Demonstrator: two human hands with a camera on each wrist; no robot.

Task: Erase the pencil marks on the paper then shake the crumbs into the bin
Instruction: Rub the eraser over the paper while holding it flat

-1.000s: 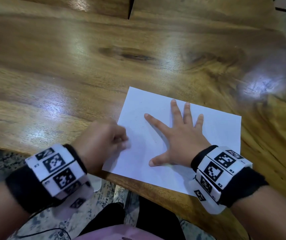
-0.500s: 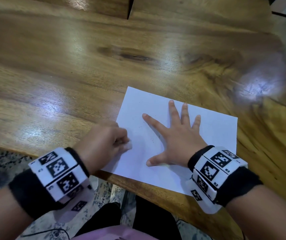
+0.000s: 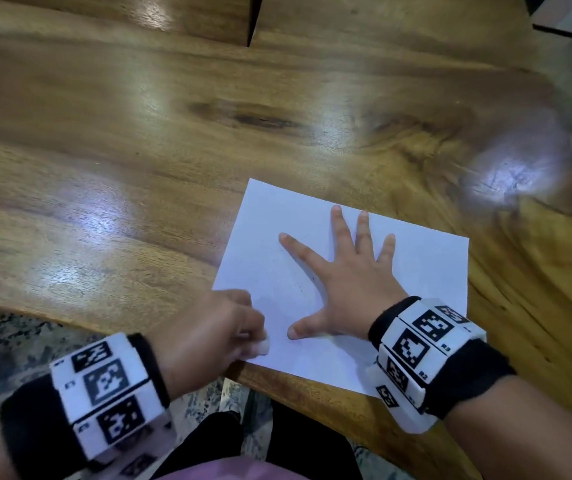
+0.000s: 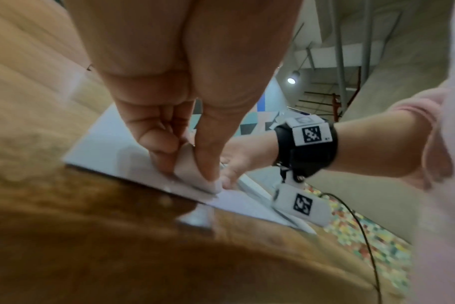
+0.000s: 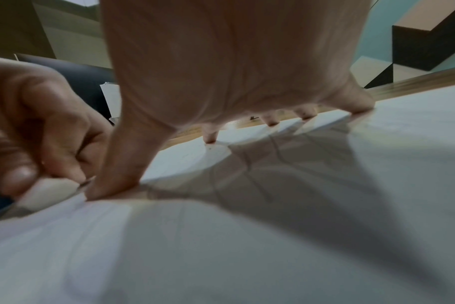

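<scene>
Overhead lamps throw white glare patches across the glossy surface [image 3: 139, 140]; wrist views are soft, motion-blurred, and stretched toward their edges

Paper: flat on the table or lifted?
Flat. The paper lies spread on the table, right hand splayed on it; left hand presses the eraser at its near edge.
</scene>
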